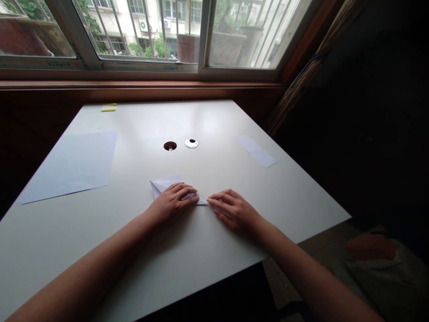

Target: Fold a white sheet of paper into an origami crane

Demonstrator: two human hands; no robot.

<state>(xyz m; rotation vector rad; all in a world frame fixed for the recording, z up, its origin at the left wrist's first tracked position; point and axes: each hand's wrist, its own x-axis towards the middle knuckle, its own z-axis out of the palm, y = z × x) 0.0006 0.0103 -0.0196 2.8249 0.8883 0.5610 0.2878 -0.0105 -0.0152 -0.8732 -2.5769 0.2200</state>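
A small folded white paper (161, 185), triangular in shape, lies on the white table (214, 120) near its front middle. My left hand (172, 201) rests flat on top of this paper with its fingers stretched out, covering most of it. My right hand (231, 209) lies flat on the table just to the right, fingers extended, with its fingertips touching the paper's right tip. Neither hand grips anything.
A stack of white paper sheets (72, 165) lies at the left. A narrow paper strip (256, 151) lies at the right. A yellow sticky pad (109, 107) sits at the far left corner. A cable hole (170, 146) and its round cap (191, 143) are mid-table. A window is behind.
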